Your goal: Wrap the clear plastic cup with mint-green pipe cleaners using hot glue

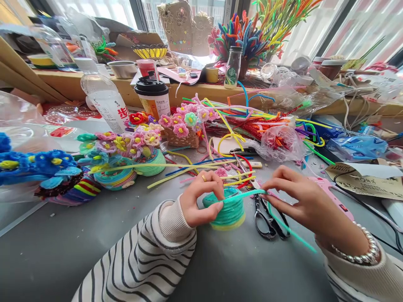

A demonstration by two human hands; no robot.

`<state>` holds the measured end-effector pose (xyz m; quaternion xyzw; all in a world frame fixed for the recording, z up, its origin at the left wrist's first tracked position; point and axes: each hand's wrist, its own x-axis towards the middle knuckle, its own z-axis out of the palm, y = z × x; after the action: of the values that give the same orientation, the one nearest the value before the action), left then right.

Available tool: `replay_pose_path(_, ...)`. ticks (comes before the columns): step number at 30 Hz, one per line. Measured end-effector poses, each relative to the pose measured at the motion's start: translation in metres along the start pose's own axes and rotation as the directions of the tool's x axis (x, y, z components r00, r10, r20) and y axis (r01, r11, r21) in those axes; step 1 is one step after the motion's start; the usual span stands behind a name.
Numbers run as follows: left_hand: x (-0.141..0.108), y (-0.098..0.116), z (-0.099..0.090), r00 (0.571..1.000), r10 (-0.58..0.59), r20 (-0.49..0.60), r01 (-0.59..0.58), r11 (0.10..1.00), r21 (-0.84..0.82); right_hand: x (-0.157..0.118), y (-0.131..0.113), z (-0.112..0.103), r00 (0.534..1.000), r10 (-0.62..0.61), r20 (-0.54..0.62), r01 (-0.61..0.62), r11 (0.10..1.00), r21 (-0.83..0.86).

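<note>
A small round pot [226, 214], wrapped in teal pipe cleaner with a pale yellow base, stands on the grey table. At its rim my left hand [203, 199] pinches one part of a teal pipe cleaner [244, 195] between thumb and finger. My right hand [296, 199] grips the same pipe cleaner farther right, so the stretch between the hands runs almost level. Its loose tail hangs down to the lower right. Black-handled scissors [266, 224] lie just right of the pot, partly behind the pipe cleaner.
Flower-topped wrapped pots [151, 163] stand on the left. Behind the hands lie loose pipe cleaners [176, 170] and a plastic-wrapped bundle [280, 142]. A pink glue gun [335, 199] rests at right, with a dark cable. A water bottle [105, 100] and a lidded cup [153, 98] stand farther back.
</note>
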<state>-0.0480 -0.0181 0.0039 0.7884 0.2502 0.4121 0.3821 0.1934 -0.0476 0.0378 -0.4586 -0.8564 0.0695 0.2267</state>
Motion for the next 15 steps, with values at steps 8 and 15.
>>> replay_pose_path(8,-0.001,-0.001,-0.002,0.998,-0.059,0.013,0.059,0.998,0.000,0.027,0.001,0.000,0.999,0.017,0.044,-0.015,0.999,-0.043)
replay_pose_path(15,-0.001,-0.003,0.000,0.996,-0.081,-0.023,0.083,0.991,0.109,0.019,0.012,0.017,0.979,0.202,-0.016,-0.202,0.979,-0.013)
